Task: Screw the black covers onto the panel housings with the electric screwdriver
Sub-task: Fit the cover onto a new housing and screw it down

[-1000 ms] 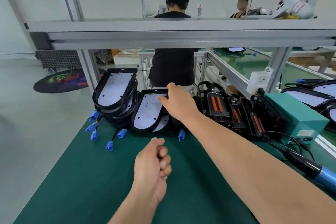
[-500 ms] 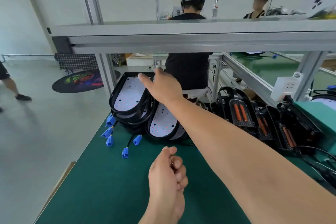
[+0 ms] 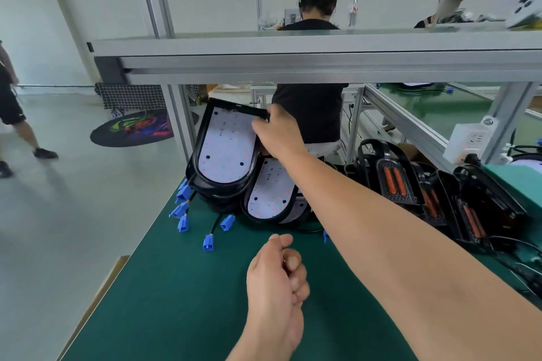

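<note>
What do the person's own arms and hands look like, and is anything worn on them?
Both are bare. The left hand and right hand carry no gloves, and no ring shows. The right forearm is uncovered up to the picture's edge, with no sleeve, watch or band; the left forearm, of which little shows, is bare too.

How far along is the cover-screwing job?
Done: nothing visibly; the stacked panel housings show bare white boards and the black covers stand apart on the right. In hand: the right hand grips the top housing by its upper edge; the left hand is a fist holding nothing. Left: fitting and screwing every cover; no screwdriver is in view.
</note>
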